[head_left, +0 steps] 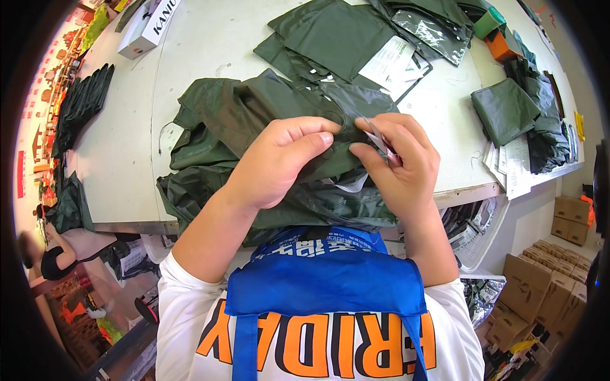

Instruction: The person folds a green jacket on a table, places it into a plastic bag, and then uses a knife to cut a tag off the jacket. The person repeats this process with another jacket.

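Observation:
A dark green garment (222, 108) of thin, slightly shiny cloth lies bunched at the table's front edge, its folds spilling toward my apron. My left hand (279, 152) is closed, with thumb and forefinger pinching the cloth near a seam or cord. Close beside it, my right hand (406, 159) is curled around a small flat pale piece (379, 137) with some red on it. Its exact kind is hard to make out. The right fingertips are just over the garment, and a strip of clear plastic seems to show between the hands.
Folded green garments (337, 38), some in clear bags, lie at the back with white paper sheets (391, 63). More folded green cloth (505, 111) is piled at the right, near a green roll (488, 23). A white box (143, 35) stands back left; a person (57, 254) sits at far left.

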### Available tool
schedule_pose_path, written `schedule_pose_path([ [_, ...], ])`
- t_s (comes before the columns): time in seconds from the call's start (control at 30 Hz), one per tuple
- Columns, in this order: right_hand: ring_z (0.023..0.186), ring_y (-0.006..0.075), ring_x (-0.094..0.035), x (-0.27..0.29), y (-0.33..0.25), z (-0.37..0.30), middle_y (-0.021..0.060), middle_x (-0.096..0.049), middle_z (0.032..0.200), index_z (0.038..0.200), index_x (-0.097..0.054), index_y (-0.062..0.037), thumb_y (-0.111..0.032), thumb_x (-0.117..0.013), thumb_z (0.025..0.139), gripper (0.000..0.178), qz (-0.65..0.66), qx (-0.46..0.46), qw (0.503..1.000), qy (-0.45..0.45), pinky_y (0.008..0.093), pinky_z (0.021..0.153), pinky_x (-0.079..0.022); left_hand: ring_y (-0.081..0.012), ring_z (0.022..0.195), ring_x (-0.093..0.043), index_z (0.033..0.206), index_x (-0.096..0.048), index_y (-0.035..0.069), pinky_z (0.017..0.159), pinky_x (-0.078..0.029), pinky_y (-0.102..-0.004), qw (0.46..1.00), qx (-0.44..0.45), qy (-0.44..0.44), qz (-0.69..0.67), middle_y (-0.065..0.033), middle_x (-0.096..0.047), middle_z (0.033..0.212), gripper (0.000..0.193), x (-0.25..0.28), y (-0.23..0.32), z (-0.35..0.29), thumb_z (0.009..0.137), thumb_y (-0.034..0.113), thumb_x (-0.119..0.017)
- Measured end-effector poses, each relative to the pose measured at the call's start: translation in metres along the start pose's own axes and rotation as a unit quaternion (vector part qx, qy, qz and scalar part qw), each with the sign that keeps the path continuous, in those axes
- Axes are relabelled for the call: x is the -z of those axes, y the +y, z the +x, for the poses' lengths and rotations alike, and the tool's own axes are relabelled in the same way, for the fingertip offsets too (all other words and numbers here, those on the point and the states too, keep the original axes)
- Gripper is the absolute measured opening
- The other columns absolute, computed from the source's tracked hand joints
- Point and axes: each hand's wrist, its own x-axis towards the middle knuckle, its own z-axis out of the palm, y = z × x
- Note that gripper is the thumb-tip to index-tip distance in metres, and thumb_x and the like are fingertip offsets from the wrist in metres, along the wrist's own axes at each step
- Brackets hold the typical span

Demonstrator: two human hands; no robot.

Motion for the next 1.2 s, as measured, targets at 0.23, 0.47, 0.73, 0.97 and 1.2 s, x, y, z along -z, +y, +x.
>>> schedule_pose_path([
  [0.23, 0.066, 0.0246, -0.058, 0.005, 0.001, -0.001, 0.0104, -0.059, 0.08, 0.084, -0.062, -0.0025, 0.009, -0.059, 0.061, 0.026, 0.016, 0.035, 0.996, -0.084, 0.0302, 0.056, -0.046, -0.0011, 0.07, -0.043, 0.103, -0.062, -0.005, 0.062, -0.037, -0.0183, 0.98, -0.055, 0.04, 0.185, 0.0062, -0.053, 0.075, 0.023, 0.002, -0.006, -0.005, 0.094, 0.014, -0.053],
  [0.47, 0.066, 0.0177, -0.054, 0.025, 0.012, 0.001, 0.006, -0.056, 0.076, 0.086, -0.062, -0.0032, -0.007, -0.062, 0.077, 0.009, 0.216, 0.018, 0.961, -0.173, 0.0283, 0.059, -0.044, -0.0022, 0.075, -0.047, 0.106, -0.061, -0.006, 0.068, -0.04, -0.0181, 0.99, -0.051, 0.059, 0.116, 0.0039, -0.058, 0.081, 0.025, 0.003, -0.011, -0.007, 0.094, 0.014, -0.054],
  [0.73, 0.064, 0.0153, -0.055, 0.032, 0.034, 0.009, 0.0046, -0.059, 0.075, 0.094, -0.066, -0.004, -0.016, -0.078, 0.068, 0.031, 0.027, 0.016, 0.993, -0.111, 0.0263, 0.055, -0.044, -0.0046, 0.084, -0.054, 0.107, -0.061, -0.007, 0.077, -0.043, -0.0193, 1.0, -0.003, 0.022, -0.02, -0.0006, -0.063, 0.091, 0.024, 0.005, -0.01, -0.008, 0.093, 0.011, -0.054],
  [0.97, 0.062, 0.0172, -0.055, 0.026, 0.034, 0.021, 0.0037, -0.062, 0.074, 0.093, -0.068, -0.0067, -0.016, -0.08, 0.064, 0.033, 0.019, 0.103, 0.985, -0.138, 0.0288, 0.055, -0.042, -0.0045, 0.084, -0.054, 0.106, -0.061, -0.006, 0.076, -0.043, -0.0191, 1.0, 0.002, 0.021, -0.015, -0.001, -0.063, 0.092, 0.023, 0.003, -0.009, -0.009, 0.093, 0.011, -0.054],
  [1.2, 0.062, 0.0159, -0.056, 0.022, 0.028, 0.022, 0.0042, -0.062, 0.073, 0.091, -0.069, -0.0064, -0.013, -0.079, 0.066, 0.028, 0.037, 0.067, 0.985, -0.157, 0.0272, 0.055, -0.042, -0.0049, 0.083, -0.053, 0.106, -0.062, -0.003, 0.077, -0.042, -0.0208, 0.999, 0.022, 0.016, 0.026, 0.0008, -0.061, 0.089, 0.021, 0.002, -0.003, -0.008, 0.091, 0.01, -0.058],
])
